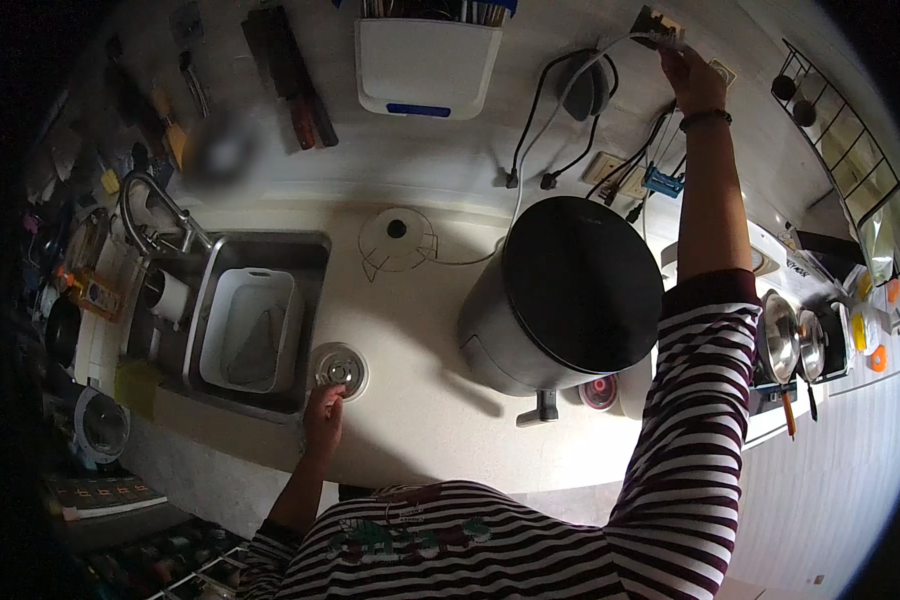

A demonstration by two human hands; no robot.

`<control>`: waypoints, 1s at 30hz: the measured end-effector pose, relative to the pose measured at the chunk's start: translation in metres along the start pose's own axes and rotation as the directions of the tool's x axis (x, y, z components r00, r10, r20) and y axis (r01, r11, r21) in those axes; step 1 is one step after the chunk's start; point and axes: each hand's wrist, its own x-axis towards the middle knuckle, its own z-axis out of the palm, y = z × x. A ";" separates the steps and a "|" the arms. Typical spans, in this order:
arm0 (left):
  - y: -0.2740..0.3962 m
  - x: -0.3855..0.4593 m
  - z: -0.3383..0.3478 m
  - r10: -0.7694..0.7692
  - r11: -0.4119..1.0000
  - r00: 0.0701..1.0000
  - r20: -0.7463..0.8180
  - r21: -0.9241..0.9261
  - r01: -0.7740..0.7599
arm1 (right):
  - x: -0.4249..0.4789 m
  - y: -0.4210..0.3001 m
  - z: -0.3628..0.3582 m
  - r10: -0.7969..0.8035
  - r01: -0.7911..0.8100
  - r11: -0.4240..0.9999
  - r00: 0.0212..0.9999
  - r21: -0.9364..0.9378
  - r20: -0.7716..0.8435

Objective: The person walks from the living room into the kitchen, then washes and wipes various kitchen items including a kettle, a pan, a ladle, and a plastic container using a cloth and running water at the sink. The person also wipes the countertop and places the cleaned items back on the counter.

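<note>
My right hand [694,79] reaches high up the wall, its fingers closed at the end of a white cord [544,127], against a dark, partly hidden wall fitting [649,26]. The cord runs down the wall and behind a large air fryer [487,337] with a black top and a front handle. On the counter, my left hand [324,420] has loosely curled fingers at the near rim of a round clear glass dish or lid [341,371]. Whether they grip it is unclear. A wire rack [397,240] with a dark knob-like spot stands by the wall.
Left of the glass is a steel sink [319,300] holding a white plastic basin [214,352], beside a faucet [150,180]. Black cords [517,142] hang near wall sockets [604,166]. Pans [780,337] stand at the right. A red round object [598,392] lies beside the air fryer.
</note>
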 end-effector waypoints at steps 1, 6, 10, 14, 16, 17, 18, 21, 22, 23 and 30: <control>0.000 0.001 0.002 0.022 1.000 1.000 -0.002 -0.002 -0.022 | 0.000 0.015 -0.001 0.056 -0.057 0.998 0.998 0.019 0.042; -0.018 -0.008 -0.007 -0.007 0.998 0.999 -0.033 0.068 0.009 | -0.005 -0.036 0.014 0.430 -0.440 0.190 0.841 0.878 0.329; -0.003 -0.011 -0.005 -0.067 0.996 0.997 -0.041 0.063 0.069 | -0.013 -0.083 -0.015 0.470 -0.420 -0.094 0.780 0.903 0.412; -0.002 -0.021 -0.009 -0.104 0.992 0.992 -0.071 0.070 0.109 | -0.015 -0.113 -0.014 0.345 -0.336 0.608 0.928 0.720 0.142; 0.007 -0.019 -0.003 -0.055 0.998 0.997 -0.060 0.013 0.056 | -0.013 -0.112 -0.027 0.271 -0.282 0.548 0.951 0.788 0.152; 0.010 -0.018 -0.002 -0.039 0.999 0.997 -0.061 -0.010 0.038 | -0.008 -0.112 -0.030 0.313 -0.330 0.159 0.911 0.931 0.269; 0.008 -0.020 -0.004 -0.051 0.998 0.996 -0.068 0.020 0.052 | -0.013 -0.133 -0.038 0.198 -0.279 0.043 0.944 0.959 0.266; 0.005 -0.021 -0.004 -0.092 0.991 0.994 -0.050 0.088 0.096 | -0.018 -0.178 -0.064 0.228 -0.397 0.415 0.916 0.818 0.329; 0.011 -0.021 -0.004 -0.120 0.988 0.992 -0.028 0.099 0.122 | -0.020 -0.165 -0.056 0.156 -0.405 0.138 0.910 0.904 0.383; 0.014 -0.021 -0.004 -0.147 0.983 0.989 -0.004 0.111 0.146 | -0.027 -0.162 -0.053 0.163 -0.450 0.071 0.886 0.890 0.435; 0.037 0.018 0.016 0.047 0.993 0.996 0.074 0.108 -0.055 | -0.072 -0.188 -0.093 0.263 -0.438 -0.068 0.859 0.897 0.439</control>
